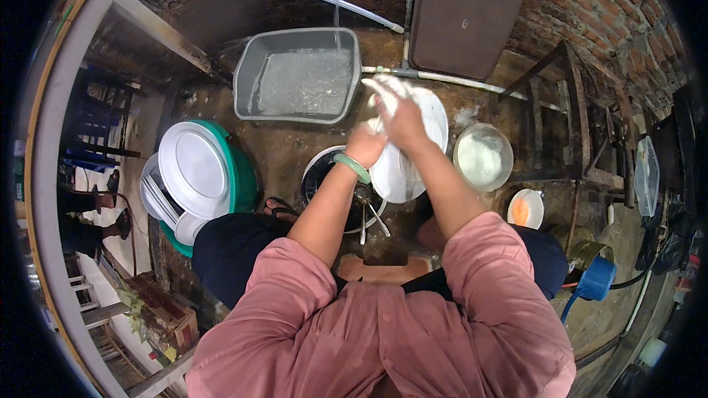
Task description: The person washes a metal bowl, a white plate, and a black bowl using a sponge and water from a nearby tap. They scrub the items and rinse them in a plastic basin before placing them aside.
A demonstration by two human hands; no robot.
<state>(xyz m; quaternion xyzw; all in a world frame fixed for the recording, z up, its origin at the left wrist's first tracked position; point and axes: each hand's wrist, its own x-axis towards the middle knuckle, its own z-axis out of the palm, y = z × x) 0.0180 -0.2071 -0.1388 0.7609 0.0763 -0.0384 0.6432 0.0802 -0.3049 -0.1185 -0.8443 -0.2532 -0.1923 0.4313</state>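
Observation:
My two hands meet in front of me, blurred and coated with white suds. My left hand [367,144], with a green bangle [352,167] on its wrist, is closed against my right hand [404,124], whose fingers are curled. What they grip between them is hidden by suds and blur. A white plate [400,180] shows on both sides of my right forearm. Below my left wrist stands a dark-filled basin with a pale rim [308,169], with metal spoons [378,220] leaning in it.
Water runs into a grey tub [296,116] at the back. A green basin [241,177] on the left holds white plates [193,163]. On the right are a bowl of cloudy water [483,156], a small bowl with something orange [525,208], and a blue dipper [596,280].

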